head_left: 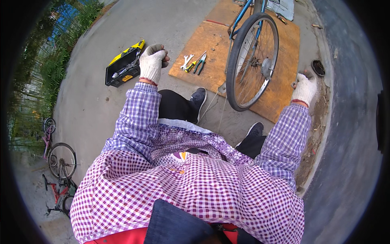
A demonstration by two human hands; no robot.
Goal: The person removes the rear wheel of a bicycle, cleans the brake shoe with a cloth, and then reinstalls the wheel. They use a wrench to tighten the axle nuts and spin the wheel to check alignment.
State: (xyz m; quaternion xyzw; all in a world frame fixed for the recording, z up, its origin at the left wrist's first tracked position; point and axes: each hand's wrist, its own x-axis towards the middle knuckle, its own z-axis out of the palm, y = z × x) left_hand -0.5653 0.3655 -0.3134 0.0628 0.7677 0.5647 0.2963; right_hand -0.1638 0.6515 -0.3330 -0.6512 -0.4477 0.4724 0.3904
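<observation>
My left hand (152,64), in a white knit glove with bare fingertips, is raised with its fingers curled in; nothing shows in it. It is nearest the open black-and-yellow toolbox (112,70), which has metal tools (126,70) inside. My right hand (305,88), gloved alike, is held out at the far right, fingers closed, nothing visible in them. Between the hands, a bicycle wheel (235,61) on a blue bicycle frame (239,19) stands over a wooden board (215,42). Neither hand touches the bicycle.
On the board lie wrenches (187,62), a yellow-handled tool (190,67) and pliers (200,65). Thin cords (209,107) run between my feet. A dark oval object (318,68) lies beyond my right hand. Other bicycles (61,160) are at left.
</observation>
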